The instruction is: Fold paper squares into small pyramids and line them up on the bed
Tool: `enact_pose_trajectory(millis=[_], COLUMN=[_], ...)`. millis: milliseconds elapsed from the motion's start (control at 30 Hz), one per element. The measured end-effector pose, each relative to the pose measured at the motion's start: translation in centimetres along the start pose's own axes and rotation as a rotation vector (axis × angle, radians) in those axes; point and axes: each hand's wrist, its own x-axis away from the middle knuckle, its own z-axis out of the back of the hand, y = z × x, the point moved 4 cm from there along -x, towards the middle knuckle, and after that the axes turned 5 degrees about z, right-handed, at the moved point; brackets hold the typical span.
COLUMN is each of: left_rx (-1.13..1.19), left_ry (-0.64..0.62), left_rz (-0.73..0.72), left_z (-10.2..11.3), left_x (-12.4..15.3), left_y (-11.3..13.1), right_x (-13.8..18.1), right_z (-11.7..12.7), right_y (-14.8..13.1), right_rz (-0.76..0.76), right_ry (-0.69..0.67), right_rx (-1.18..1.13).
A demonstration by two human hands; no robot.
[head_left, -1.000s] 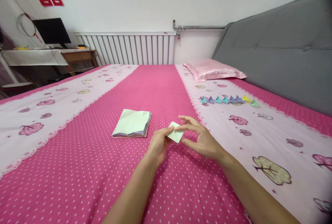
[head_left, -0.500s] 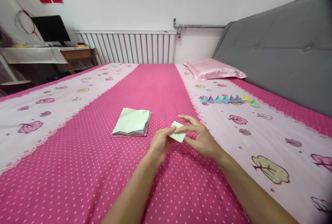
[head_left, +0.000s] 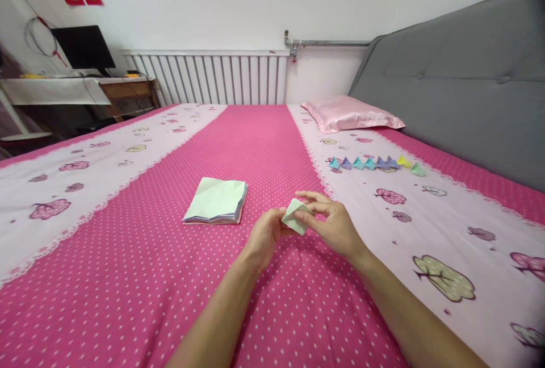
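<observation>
Pale green folded paper square (head_left: 292, 220) held above a pink polka-dotted bedspread (head_left: 128, 277)
Its underside and the fingertips behind it are hidden. The half-curled left hand (head_left: 263, 235) holds its left corner; the right hand (head_left: 338, 229) pinches its right side, thumb on top. A pale-green-topped square paper stack (head_left: 216, 200) lies to the left, a grey padded headboard (head_left: 451, 55) stands right.
</observation>
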Motion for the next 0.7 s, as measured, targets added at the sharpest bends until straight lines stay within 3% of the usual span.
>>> enact_pose_trajectory(millis=[167, 300, 567, 700], left_rx=[-0.206, -0.232, -0.247, -0.343], left_ry=[-0.097, -0.121, -0.123, -0.164], left_rz=[-0.025, -0.038, -0.055, -0.063], left_z=[-0.4, -0.5, -0.5, -0.7], left_x=[0.2, 0.1, 0.1, 0.2], left_y=[0.1, 0.1, 0.1, 0.2], right_x=[0.1, 0.1, 0.2, 0.3], right_z=[0.3, 0.6, 0.9, 0.6], right_y=[-0.7, -1.2, -0.6, -0.4], right_rz=[0.032, 0.065, -0.015, -0.074], right_ry=[-0.006, -0.034, 0.196, 0.089], right_rx=[-0.009, -0.009, -0.111, -0.145])
